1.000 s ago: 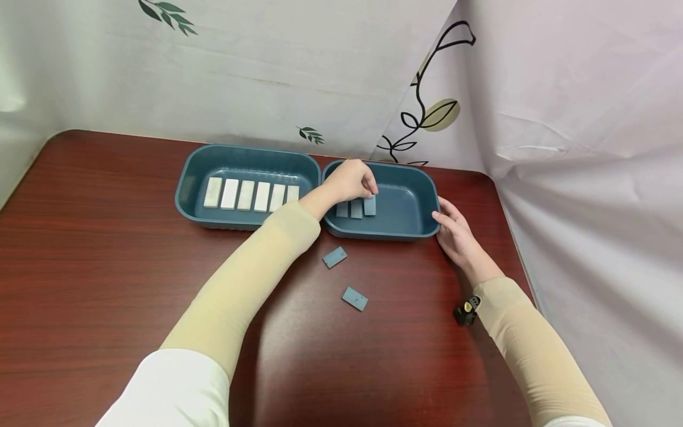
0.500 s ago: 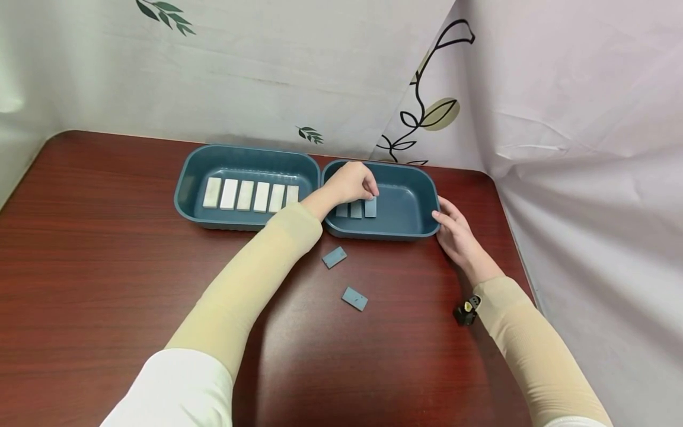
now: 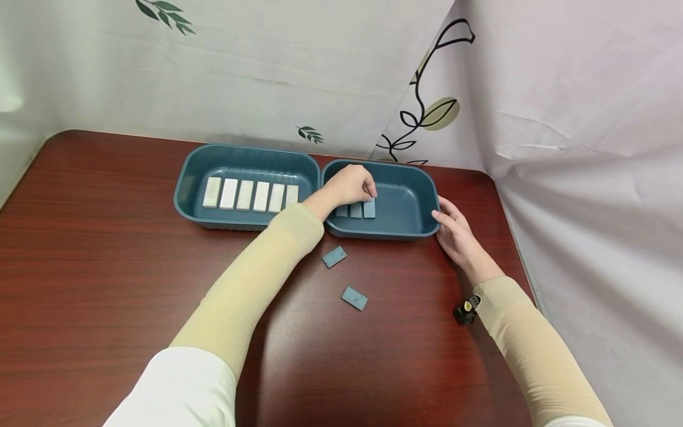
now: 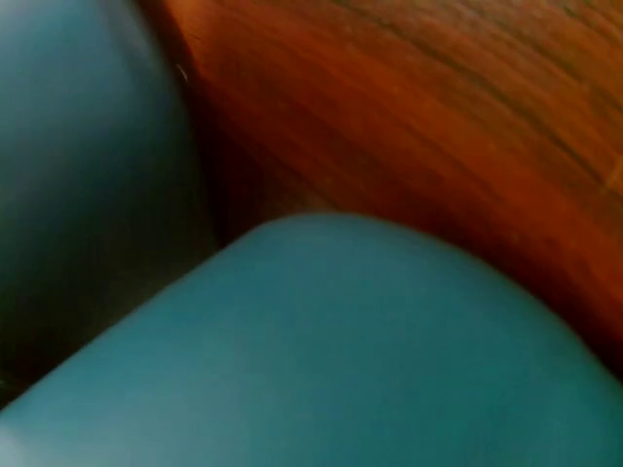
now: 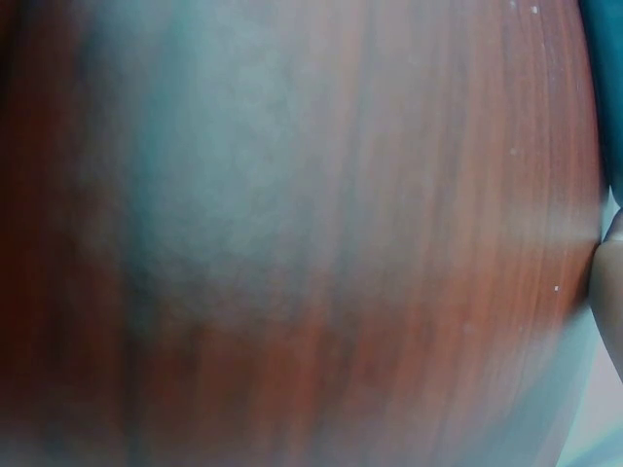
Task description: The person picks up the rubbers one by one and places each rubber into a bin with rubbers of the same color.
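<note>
Inside the right blue tub (image 3: 405,204), my left hand (image 3: 350,185) pinches the far end of a grey-blue tile (image 3: 369,209) between thumb and fingers. Two more grey-blue tiles lie to its left, partly covered by the hand. My right hand (image 3: 456,234) holds the tub's right end, thumb at the rim and fingers along the outside. In the right wrist view, part of that hand (image 5: 609,292) touches the tub's edge. Two loose tiles lie on the table, one close to the tub (image 3: 334,257) and another nearer the front (image 3: 354,298).
A second blue tub (image 3: 256,155) stands against the left side of this one, with a row of several white tiles (image 3: 229,194) in it. Both rest on a dark red wooden table (image 3: 107,267). White cloth (image 3: 240,71) hangs behind and on the right.
My left hand and the tile under its fingers have shifted very slightly toward the front of the tub. The right hand stays where it was.
</note>
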Demonstrator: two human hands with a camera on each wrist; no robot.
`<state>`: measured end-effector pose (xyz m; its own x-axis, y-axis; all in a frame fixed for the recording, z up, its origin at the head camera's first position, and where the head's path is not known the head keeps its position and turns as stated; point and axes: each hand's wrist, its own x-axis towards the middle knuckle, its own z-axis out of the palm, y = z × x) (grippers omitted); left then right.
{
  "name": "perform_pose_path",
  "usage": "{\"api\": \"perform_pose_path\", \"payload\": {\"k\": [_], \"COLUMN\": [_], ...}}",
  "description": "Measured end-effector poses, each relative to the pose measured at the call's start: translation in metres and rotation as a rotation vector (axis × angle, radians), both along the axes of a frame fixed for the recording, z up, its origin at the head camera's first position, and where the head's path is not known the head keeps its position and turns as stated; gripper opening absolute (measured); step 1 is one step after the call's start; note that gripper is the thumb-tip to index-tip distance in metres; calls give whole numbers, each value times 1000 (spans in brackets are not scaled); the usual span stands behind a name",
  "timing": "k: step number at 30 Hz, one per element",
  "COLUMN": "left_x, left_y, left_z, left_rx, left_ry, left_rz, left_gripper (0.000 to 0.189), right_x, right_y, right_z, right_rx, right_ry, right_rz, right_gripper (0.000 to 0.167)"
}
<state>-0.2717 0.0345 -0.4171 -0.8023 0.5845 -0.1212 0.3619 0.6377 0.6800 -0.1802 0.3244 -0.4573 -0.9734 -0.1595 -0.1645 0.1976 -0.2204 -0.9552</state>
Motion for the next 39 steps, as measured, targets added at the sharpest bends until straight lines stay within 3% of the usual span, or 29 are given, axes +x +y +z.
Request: {"api": "perform_pose_path", "payload": {"k": [39], "left_x": [3], "left_y": [3], "left_z": [-2], "left_rx": [3], "left_ry": [-18], "left_rz": [9], "left_gripper": [10], "right_x": [2], "right_y": [-2], "right_z": [-1], "right_rx": [-5], "right_ry": [21], "right_rz": [1], "right_gripper": [34]}}
